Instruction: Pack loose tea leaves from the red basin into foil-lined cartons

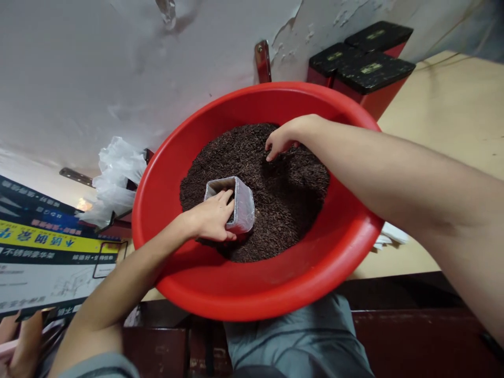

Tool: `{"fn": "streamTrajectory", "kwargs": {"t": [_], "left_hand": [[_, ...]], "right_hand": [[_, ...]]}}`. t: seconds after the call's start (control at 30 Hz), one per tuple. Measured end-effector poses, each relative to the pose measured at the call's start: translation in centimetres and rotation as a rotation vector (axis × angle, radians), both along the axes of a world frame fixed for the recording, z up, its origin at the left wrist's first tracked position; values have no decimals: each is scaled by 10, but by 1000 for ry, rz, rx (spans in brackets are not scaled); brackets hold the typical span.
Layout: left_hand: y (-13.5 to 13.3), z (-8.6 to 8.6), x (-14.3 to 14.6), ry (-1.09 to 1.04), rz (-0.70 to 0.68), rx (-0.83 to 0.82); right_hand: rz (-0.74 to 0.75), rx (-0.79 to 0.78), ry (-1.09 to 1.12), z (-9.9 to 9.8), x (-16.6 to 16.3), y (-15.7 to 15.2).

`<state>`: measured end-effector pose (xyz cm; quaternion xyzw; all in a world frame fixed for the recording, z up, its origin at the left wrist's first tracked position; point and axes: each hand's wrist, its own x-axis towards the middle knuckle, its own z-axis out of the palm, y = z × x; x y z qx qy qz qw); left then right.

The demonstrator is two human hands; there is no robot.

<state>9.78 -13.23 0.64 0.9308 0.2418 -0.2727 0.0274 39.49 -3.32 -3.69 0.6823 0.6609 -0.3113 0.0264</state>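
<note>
A wide red basin [252,294] holds a heap of dark, loose, tea-like leaves [228,147]. On the heap's near left side, a squarish container lined with clear plastic [244,207] lies tilted with its mouth towards the left. My left hand [212,216] grips it at the rim, the fingers reaching inside the mouth and the thumb outside. What sits deeper in the container is hidden. Over the far right of the heap, my right hand [281,140] points down with bent, parted fingers, nothing visible in them. A shadowed hollow in the leaves lies below it.
Several red tins with black lids [372,71] stand behind the basin at the right, on a pale tabletop [460,115]. Clear plastic bags [118,176] are heaped at the left, near a printed box [47,252]. A peeling wall [177,63] rises behind.
</note>
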Motion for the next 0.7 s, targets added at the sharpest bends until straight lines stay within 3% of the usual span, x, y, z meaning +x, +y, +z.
{"fn": "streamTrajectory", "kwargs": {"t": [0.17,0.4,0.7], "left_hand": [[-4,0,13,46,46,13],[-19,-1,8,51,-19,125],[-30,-5,3,-23,57,216]], "right_hand": [[-36,-38,12,-3,1,2],[78,26,3,-16,11,8],[156,62,-137,-37,27,26]]}}
